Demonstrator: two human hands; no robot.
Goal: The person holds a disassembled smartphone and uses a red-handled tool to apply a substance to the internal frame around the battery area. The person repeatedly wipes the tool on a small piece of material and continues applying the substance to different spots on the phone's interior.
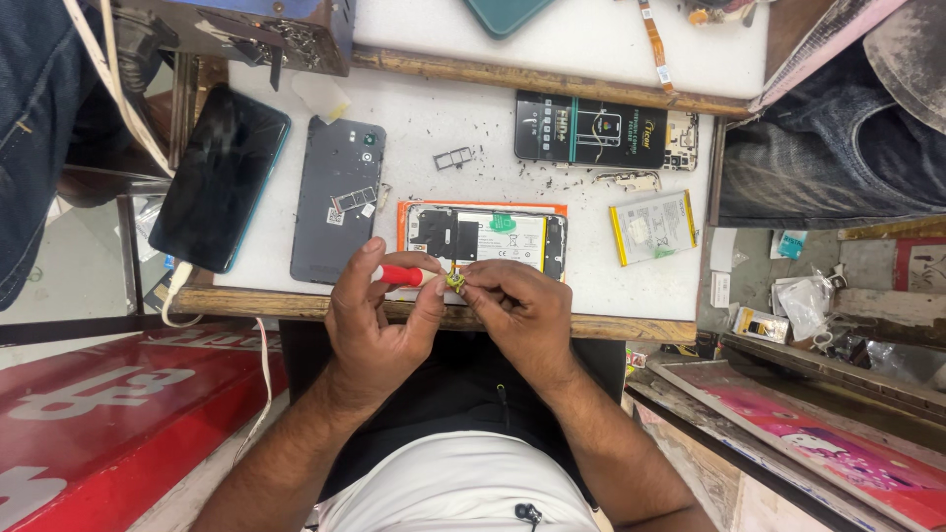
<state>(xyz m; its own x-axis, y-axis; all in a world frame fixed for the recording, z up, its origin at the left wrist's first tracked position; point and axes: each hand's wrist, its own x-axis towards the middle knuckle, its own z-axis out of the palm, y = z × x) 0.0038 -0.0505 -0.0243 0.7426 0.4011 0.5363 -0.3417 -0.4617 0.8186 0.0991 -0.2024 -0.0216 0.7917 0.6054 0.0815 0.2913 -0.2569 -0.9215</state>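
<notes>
Red signboard (108, 414) fills the lower left corner, below the table (552, 44) edge. Moving right along the white tabletop, I see a dark smartphone (219, 177) lying face up with a white cable (177, 286) at its lower end, then a grey phone back cover (339, 197) lying flat beside it, and a small SIM tray (452, 158) a little further on among scattered screws and specks.

My left hand (379, 325) is clamped on a red-handled screwdriver (409, 276), its tip pointing right toward a small yellowish-green component (454, 282). My right hand (522, 305) pinches that component between its fingertips, so the part sits between both grips, just in front of the table's near edge. Directly behind my hands lies the opened phone (483, 238) on an orange mat (409, 208), its internals and battery label exposed.

From what shows, I judge the disassembly well along: the back cover is off, the tray is out, and one small part is lifted free of the body and under the driver. What is left I cannot tell precisely.

Further right lie a black screen-protector box (589, 130), a loose metal bracket (631, 180) below it, and a separate battery (652, 227) with yellow edging. Beyond the table edge sits another person's jeans-clad leg (828, 148).
</notes>
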